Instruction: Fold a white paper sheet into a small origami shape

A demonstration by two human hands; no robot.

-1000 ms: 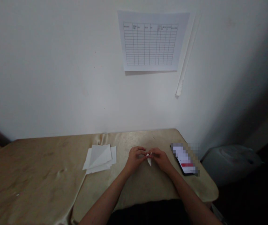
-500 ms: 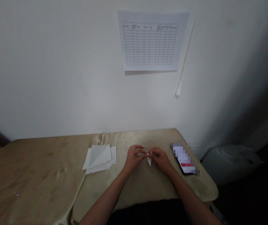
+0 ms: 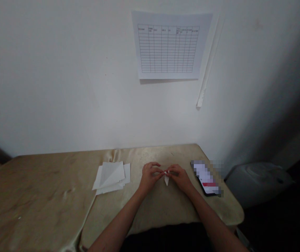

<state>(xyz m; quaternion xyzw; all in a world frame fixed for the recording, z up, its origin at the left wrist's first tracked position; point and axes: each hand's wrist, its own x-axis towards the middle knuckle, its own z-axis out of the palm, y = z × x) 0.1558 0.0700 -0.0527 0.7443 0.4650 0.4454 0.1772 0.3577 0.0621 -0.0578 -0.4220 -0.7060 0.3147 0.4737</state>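
Observation:
Between my hands is a small folded piece of white paper (image 3: 166,180), its pointed end hanging toward me. My left hand (image 3: 150,175) pinches its upper left edge between thumb and forefinger, the other fingers bent above. From the other side my right hand (image 3: 179,175) grips it with thumb and fingertips. The fingertips of both hands nearly meet at the top of the paper and hide part of the folds. To the left of my left hand lies a loose stack of white paper sheets (image 3: 112,176).
A phone (image 3: 206,178) with a lit, partly blurred screen lies at the right of the cloth-covered table (image 3: 47,196). A printed chart (image 3: 169,49) hangs on the wall behind. Beyond the table's right edge stands a pale plastic container (image 3: 257,183).
The folded paper's pointed end has shifted very slightly to the left. Both hands keep their hold in nearly the same place.

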